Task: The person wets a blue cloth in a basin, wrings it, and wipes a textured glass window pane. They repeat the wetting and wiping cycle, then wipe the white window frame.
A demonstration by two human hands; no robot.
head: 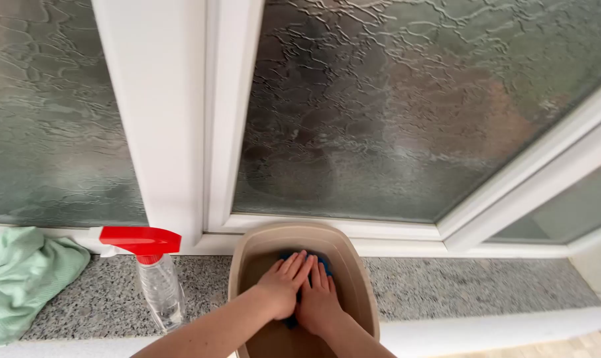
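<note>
Seen from the head camera, the left hand (pixel 284 284) and right hand (pixel 319 299) press flat, fingers extended, on a blue cloth (pixel 322 264) inside a beige basin (pixel 353 265). Left of the basin stand a spray bottle (pixel 158 278) and green towel (pixel 22 278).

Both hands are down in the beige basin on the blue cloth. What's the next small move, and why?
Probably close both hands around the blue cloth and lift it. The left hand and right hand lie flat and overlapping on it at the bottom of the beige basin, pressing, not gripping.
</note>
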